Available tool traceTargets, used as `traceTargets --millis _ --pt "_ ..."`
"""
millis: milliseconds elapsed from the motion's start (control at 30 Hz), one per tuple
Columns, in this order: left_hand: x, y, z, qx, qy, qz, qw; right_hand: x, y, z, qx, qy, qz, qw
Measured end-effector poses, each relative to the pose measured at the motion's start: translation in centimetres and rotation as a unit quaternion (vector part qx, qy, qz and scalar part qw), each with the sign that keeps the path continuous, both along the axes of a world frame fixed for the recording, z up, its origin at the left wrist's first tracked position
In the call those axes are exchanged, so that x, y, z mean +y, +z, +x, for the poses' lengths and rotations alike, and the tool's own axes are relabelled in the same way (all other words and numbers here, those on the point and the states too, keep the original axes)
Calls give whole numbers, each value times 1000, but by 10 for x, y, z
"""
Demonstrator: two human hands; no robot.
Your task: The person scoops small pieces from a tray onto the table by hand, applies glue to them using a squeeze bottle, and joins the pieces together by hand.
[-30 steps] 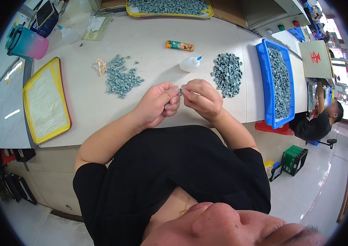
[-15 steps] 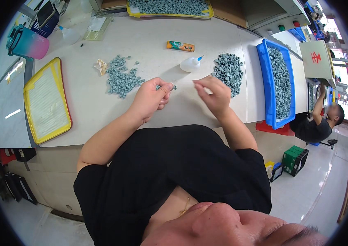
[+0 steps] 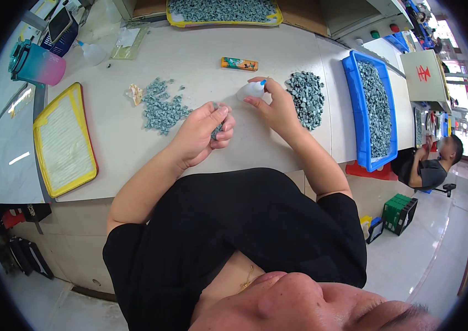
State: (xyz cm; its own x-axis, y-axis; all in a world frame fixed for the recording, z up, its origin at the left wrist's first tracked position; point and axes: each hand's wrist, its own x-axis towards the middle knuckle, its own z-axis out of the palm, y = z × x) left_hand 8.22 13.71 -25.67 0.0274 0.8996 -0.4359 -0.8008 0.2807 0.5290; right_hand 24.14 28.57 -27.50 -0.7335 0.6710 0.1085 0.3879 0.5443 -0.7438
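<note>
The left hand (image 3: 198,135) is curled shut around small bumpy grey-green pieces (image 3: 217,131), just above the white table (image 3: 190,55). The right hand (image 3: 275,105) wraps its fingers around a small soft white squeeze bottle with a blue tip (image 3: 249,89), beside a pile of grey-green pieces (image 3: 306,98). A flat orange packet (image 3: 239,64) lies nearby.

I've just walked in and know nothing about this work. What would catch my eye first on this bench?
Probably the heaps of small grey-green pieces: one pile left of the hands, another pile to the right, more filling the blue tray at the bench's right end. At the centre, the left hand pinches a few pieces while the right hand grips a small white squeeze bottle.
</note>
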Motion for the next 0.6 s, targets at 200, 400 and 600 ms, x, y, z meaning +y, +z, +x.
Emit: traceTargets --millis 200,400,600 --pt "0 -11 -3 -33 -51 73 995 -17 10 12 110 51 41 992" --pt "2 -6 3 6 -38 29 999 -15 10 22 92 50 62 993" --pt "0 -17 0 41 -49 40 997 -13 15 24 60 89 178 978"
